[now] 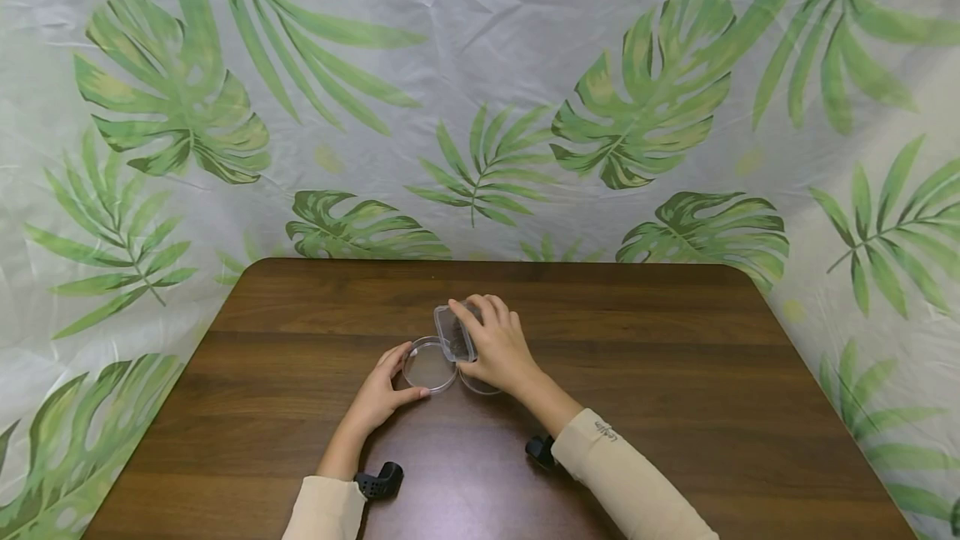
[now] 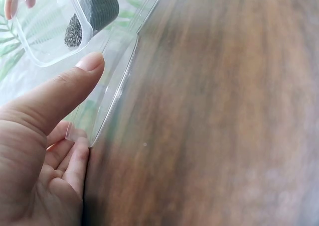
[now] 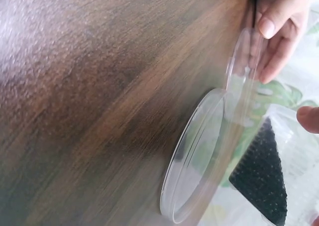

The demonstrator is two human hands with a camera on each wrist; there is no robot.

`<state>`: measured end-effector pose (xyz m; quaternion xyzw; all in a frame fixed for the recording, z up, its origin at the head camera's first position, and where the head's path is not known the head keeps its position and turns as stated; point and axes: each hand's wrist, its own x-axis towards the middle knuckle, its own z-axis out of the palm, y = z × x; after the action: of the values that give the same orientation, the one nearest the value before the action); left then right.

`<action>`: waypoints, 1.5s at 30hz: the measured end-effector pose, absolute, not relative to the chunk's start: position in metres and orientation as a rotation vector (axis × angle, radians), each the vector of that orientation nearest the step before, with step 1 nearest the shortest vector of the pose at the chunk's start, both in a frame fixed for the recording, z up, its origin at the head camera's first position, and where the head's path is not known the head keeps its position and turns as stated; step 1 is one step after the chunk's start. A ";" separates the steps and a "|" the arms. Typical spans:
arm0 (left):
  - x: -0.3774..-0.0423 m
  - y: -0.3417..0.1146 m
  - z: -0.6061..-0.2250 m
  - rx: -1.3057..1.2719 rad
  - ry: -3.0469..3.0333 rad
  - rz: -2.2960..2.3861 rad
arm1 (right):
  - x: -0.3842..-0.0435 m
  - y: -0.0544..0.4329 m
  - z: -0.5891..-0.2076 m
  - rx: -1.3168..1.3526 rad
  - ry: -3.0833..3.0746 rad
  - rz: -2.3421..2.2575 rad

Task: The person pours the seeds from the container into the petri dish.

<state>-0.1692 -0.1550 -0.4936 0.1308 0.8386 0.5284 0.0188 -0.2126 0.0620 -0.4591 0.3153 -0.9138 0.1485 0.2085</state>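
My left hand (image 1: 378,398) holds a clear round petri dish (image 1: 429,390) at its left side, thumb at the near rim and fingers round the far side. Over the dish's right part, my right hand (image 1: 501,348) grips a clear plastic box (image 1: 444,325), tilted toward the dish. Dark grey granules (image 3: 264,171) are heaped against one side of the box; in the left wrist view, granules (image 2: 74,33) lie near its mouth. I cannot see any in the dish. A second clear dish (image 3: 192,156) stands next to the first, partly hidden under the right hand.
A dark brown wooden table (image 1: 660,407) bears both dishes. Behind it hangs a pale cloth (image 1: 495,65) with green leaf prints. Each wrist wears a black camera mount, such as the left mount (image 1: 380,482).
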 end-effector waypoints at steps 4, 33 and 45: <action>-0.176 -0.159 -0.511 0.402 2.607 1.650 | -0.213 0.061 -0.459 0.891 -2.528 0.409; -0.182 -0.162 -0.525 0.397 2.602 1.668 | -0.212 0.056 -0.459 0.921 -2.497 0.349; -0.168 -0.154 -0.492 0.397 2.582 1.664 | -0.214 0.055 -0.459 0.910 -2.495 0.342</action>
<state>-0.1678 -0.1543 -0.4918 0.1281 0.8334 0.5372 0.0221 -0.2137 0.0551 -0.4591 0.3306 -0.9069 0.1244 0.2298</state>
